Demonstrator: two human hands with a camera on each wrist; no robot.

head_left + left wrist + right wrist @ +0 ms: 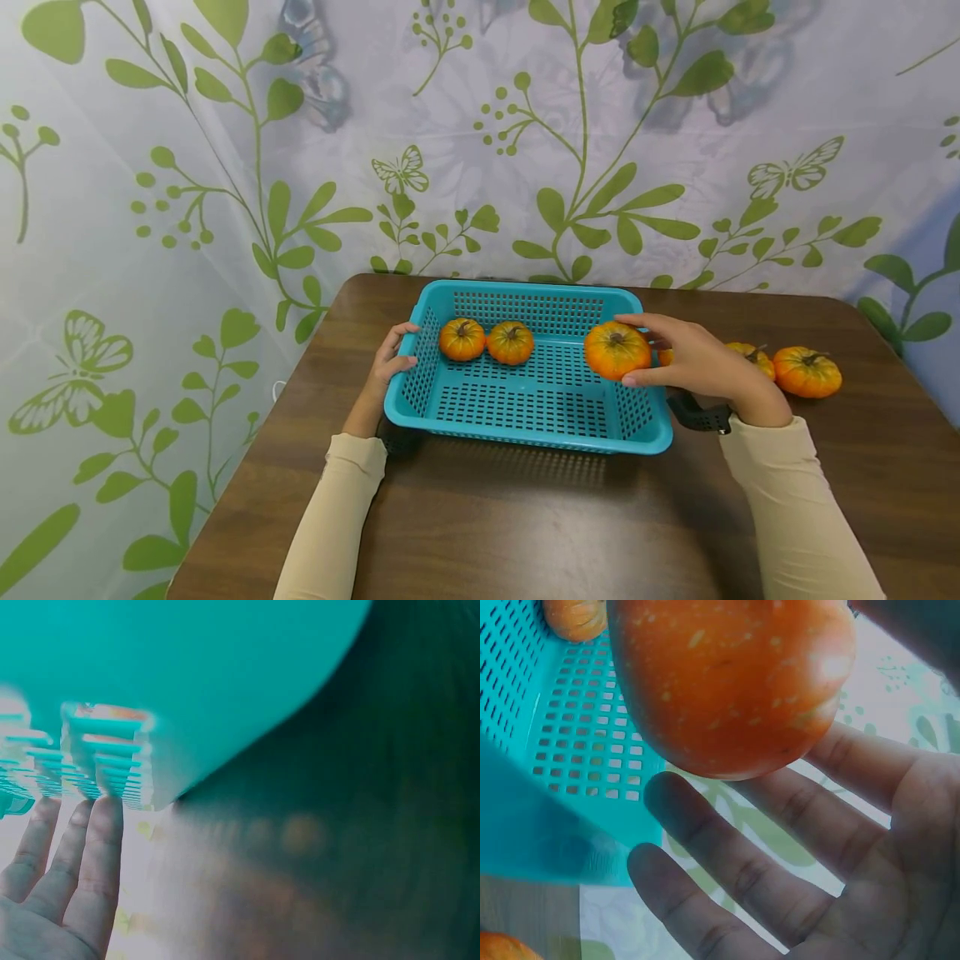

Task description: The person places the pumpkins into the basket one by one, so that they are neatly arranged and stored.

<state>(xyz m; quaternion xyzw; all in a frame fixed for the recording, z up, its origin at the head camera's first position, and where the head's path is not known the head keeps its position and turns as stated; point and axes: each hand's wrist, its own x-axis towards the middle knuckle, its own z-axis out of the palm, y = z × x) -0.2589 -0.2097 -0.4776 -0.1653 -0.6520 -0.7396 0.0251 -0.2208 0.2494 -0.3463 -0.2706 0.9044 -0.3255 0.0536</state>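
A turquoise plastic basket [525, 429] with slotted walls stands on the table. My left hand [386, 358] grips its left rim, thumb at the edge; in the left wrist view several fingers [97, 862] lie along the outside of the wall. Over the basket's right part, my right hand [701, 360] holds a small orange pumpkin [617, 350] between thumb and fingers. The right wrist view shows that pumpkin [735, 682] from below, with two fingers spread away from it. Inside the basket, two similar pumpkins [461, 339] [511, 342] sit side by side at the back left.
Right of the basket, more pumpkins [807, 372] lie in a row on the brown wooden table [510, 533], partly hidden behind my right hand. A leaf-patterned cloth [465, 167] hangs behind the table and on its left. A black band [699, 412] is on my right wrist.
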